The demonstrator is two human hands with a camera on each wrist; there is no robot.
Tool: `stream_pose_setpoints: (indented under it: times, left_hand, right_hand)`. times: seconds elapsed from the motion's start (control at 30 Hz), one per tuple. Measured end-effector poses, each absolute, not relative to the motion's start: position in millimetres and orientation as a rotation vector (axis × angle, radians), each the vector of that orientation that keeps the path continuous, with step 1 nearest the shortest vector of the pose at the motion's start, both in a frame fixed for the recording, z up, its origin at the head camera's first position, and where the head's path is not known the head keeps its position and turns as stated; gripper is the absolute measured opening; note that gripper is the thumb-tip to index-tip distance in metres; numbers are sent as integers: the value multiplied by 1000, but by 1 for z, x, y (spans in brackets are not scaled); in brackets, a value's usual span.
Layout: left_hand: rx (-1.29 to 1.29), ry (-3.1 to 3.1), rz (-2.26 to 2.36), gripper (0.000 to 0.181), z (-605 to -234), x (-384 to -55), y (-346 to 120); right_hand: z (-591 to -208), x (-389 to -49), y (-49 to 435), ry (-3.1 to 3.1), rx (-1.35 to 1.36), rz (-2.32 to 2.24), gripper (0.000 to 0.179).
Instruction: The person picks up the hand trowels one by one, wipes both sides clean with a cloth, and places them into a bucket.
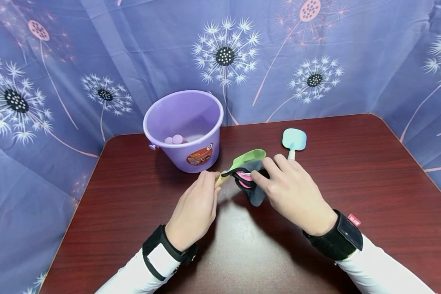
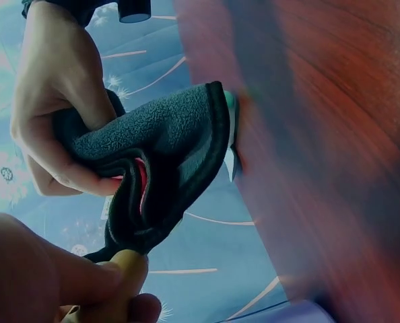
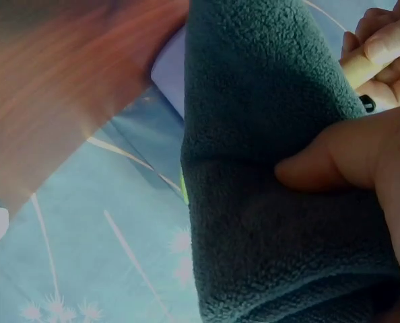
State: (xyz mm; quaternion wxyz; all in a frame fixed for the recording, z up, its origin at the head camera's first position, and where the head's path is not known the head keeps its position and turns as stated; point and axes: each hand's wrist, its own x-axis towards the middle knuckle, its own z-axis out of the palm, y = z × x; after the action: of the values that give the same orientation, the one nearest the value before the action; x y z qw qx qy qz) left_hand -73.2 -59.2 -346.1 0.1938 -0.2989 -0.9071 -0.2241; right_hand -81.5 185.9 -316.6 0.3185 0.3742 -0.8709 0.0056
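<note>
My left hand (image 1: 195, 210) grips the light wooden handle (image 1: 222, 178) of a small toy shovel with a green blade (image 1: 250, 157), which points up and to the right. In my right hand (image 1: 292, 192) is a folded grey fleecy cloth (image 1: 256, 196) with black edging, pinched between thumb and fingers. Pink shows inside its folds. The left wrist view has the cloth (image 2: 159, 128) bunched close against the end of the wooden handle (image 2: 129, 269). Across the right wrist view, my right thumb (image 3: 321, 158) presses on the cloth, which hides most of the green blade.
A purple bucket (image 1: 170, 153) stands at the back left, with pale purple rounded pieces (image 1: 178, 139) inside. Beyond my right hand lies a light blue shovel (image 1: 294, 139). The brown wooden table (image 1: 114, 228) meets a blue dandelion-print curtain (image 1: 161, 49) at the back and sides.
</note>
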Motion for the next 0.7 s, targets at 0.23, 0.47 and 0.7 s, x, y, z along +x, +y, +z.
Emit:
stream_pose_setpoints:
  times: [0.23,0.47,0.7]
  left_hand:
    - [-838,-2560,-584,21,-347,-73,-59]
    - [-791,-2581,-622,23,-347,-72,-59]
    - [-796,-2581,-641,23,-347,-73,-60]
  right_hand:
    - [-301,-77,182,-2259,976,49,35]
    - [-304,-79,187,-2238,922,90,31]
    - [-304,-83,192,-2231,865,108,33]
